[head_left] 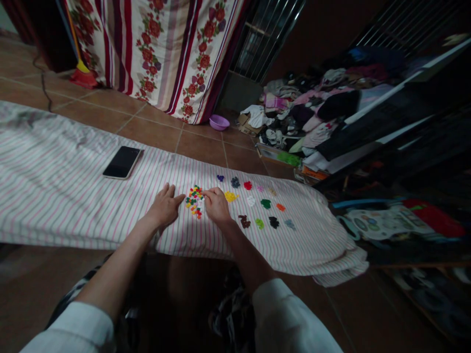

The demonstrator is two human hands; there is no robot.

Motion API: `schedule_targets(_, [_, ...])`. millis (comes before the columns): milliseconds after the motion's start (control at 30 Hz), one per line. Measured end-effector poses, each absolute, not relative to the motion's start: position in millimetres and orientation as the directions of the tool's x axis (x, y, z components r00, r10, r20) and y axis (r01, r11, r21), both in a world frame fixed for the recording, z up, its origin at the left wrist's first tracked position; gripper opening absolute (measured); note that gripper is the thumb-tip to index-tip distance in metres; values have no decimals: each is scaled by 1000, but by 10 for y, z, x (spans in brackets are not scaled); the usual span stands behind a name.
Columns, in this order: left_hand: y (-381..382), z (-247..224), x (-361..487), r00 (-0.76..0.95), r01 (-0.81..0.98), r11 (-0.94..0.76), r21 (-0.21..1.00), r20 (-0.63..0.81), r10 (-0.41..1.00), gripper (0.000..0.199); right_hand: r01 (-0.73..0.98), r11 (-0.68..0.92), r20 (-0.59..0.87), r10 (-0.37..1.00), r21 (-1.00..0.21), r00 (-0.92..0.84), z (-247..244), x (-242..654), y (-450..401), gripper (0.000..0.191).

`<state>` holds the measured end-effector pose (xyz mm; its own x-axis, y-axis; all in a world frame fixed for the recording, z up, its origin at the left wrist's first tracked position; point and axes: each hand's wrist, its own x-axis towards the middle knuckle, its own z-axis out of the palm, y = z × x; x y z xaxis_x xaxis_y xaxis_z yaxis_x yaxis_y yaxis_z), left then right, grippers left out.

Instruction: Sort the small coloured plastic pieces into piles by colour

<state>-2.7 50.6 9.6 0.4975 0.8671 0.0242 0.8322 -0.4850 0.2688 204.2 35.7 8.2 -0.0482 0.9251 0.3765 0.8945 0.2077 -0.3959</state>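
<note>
A mixed pile of tiny coloured pieces (195, 201), red, yellow, green, orange and white, lies on a striped cloth (81, 206). My left hand (165, 206) rests on the cloth just left of this pile, its fingers spread and holding nothing. At the pile's right edge is my right hand (217, 203), fingers curled and pressed together with the index finger over the pieces; anything between the fingertips is too small to make out. Small single-colour heaps sit to the right, among them yellow pieces (231, 196), red pieces (248, 186), dark green pieces (265, 203) and brown pieces (244, 221).
A smartphone (122, 162) lies on the cloth at the left. Beyond the cloth's far edge, a purple basin (219, 122) and a red broom (84, 77) stand on the tiled floor near a flowered curtain (150, 54). Clothes (312, 108) are heaped at the right back.
</note>
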Motion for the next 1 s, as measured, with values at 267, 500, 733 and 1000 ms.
schedule_targets(267, [490,127,2,487,848,-474,236,1,873,53,940,124,235,971,-316,-49,196,1899,482,24])
schedule_targets(500, [487,148,21,478,858,-463,223,-17,878,50,972,68,57,997,-223,-56,369,1810,571,21])
schedule_targets(733, [481,124,56,467,852,-472,225,76,881,45,982,-7,-5,1000,-188,6,432,1746,627,19])
schedule_targets(1000, [443,194,167,455,861,-447,245,23,890,53,897,14,126,991,-441,47,365,1799,552,10])
